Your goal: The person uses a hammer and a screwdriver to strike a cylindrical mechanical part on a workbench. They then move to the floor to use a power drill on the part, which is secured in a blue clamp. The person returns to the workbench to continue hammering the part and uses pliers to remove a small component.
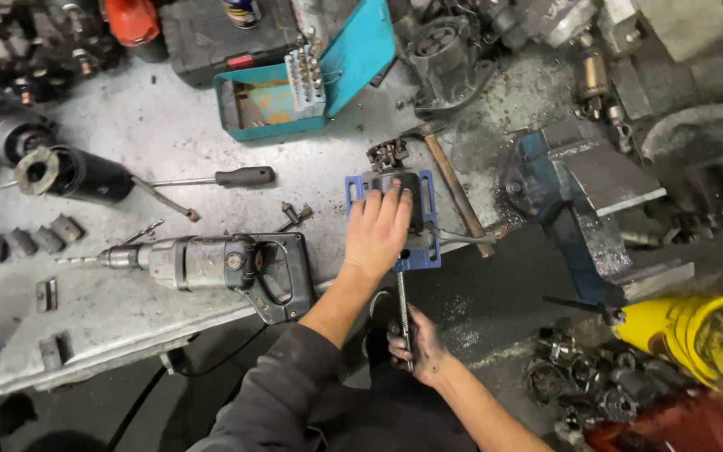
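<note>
Hands are both engaged on a blue clamp frame set at the front edge of the grey metal worktop. The left hand lies flat on top, fingers pressed together over a dark motor part seated in the frame. The right hand, below the worktop edge, is closed around the threaded screw rod that hangs down from the frame. A hammer lies just beside the frame on the right. An electric drill rests on the worktop to the left, with a black-handled screwdriver beyond it. A blue bench vise stands at right; an open teal case sits further back.
</note>
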